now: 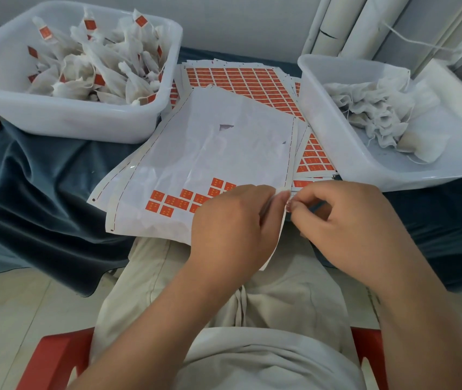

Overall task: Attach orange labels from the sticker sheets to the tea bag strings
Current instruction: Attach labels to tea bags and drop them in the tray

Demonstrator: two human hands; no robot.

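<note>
a dark blue cloth (41, 175) covers the work surface. at 10 o'clock stands the left tub (64, 119), heaped with labelled tea bags (97, 66), each showing an orange tag. at 2 o'clock is the right tub (336, 153), holding unlabelled tea bags (379, 108) with loose strings.

between the tubs lie the sticker sheets. a full sheet (241, 80) sits at 12 o'clock, and on top of it lies a nearly spent sheet (210, 142), whose near edge droops over the person's lap.

both hands meet at the centre, over that sheet's near right edge. the left hand (230, 229) has its fingers curled, with the thumb clamping the edge. the right hand (351, 223) pinches at the same spot with thumb and forefinger. whether a label or a string sits between the fingertips is hidden.

the last orange labels (184, 199) lie in a short cluster at 9 o'clock from the left hand.

this looks like the peeling step: a label being lifted off the backing. the next move would call for a bag from the right tub, its string end laid on the sticky side, and the label folded shut squarely.
</note>
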